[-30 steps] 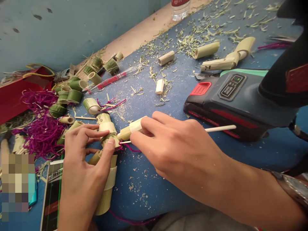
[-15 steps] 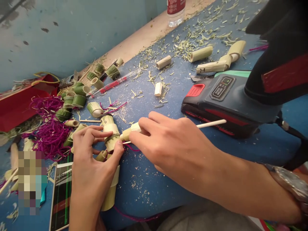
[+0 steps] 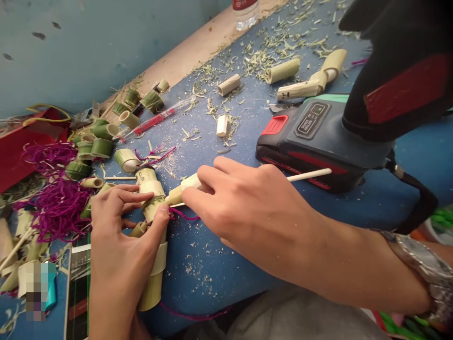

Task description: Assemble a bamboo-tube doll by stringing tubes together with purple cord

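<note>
My left hand [image 3: 129,236] grips a short bamboo tube [image 3: 150,186] that bears dark marks, thumb on its near side and fingers on the far side. Against that tube's right side sits the tip of a thinner bamboo piece [image 3: 191,182], which my right hand [image 3: 247,208] pinches. A pale thin stick [image 3: 311,174] runs under my right hand and sticks out to the right. Below the marked tube, partly behind my left thumb, lie further bamboo sections [image 3: 153,290]. Purple string [image 3: 186,215] trails out beside the joint.
A cordless power tool with battery [image 3: 304,141] stands at right. Tangled purple string [image 3: 53,203] and green bamboo rings [image 3: 102,147] lie at left, near a red box [image 3: 35,146]. Shavings, cut bamboo tubes [image 3: 283,71], a red-labelled pen-like tube [image 3: 152,123] and a bottle [image 3: 246,14] are farther back.
The whole scene has shifted left and slightly up in view as the camera moved. Both hands keep their hold on the bamboo pieces, with little change between them.
</note>
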A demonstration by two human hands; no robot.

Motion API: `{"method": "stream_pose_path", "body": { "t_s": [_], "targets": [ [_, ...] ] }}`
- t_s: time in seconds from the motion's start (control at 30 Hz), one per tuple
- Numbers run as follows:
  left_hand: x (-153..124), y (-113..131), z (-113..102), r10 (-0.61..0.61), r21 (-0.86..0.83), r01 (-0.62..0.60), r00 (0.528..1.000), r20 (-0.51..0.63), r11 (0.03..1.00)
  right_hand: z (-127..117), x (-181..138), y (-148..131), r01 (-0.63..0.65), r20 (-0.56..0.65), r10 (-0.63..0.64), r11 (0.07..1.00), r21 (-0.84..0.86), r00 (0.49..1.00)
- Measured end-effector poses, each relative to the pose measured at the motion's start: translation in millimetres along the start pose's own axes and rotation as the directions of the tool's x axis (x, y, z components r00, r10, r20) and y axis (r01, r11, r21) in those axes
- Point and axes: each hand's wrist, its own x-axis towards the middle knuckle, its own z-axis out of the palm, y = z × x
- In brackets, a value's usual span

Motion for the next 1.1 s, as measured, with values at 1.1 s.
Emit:
{"method": "stream_pose_path", "body": {
  "t_s": [1.1],
  "targets": [
    [3.3,-6.6,2.0,-0.030,-0.064,0.027,0.998,-0.046,0.998,4.3,6.2,2.5,0.044,0.035,-0.047,0.994,0.098,0.998]
  ]
}}
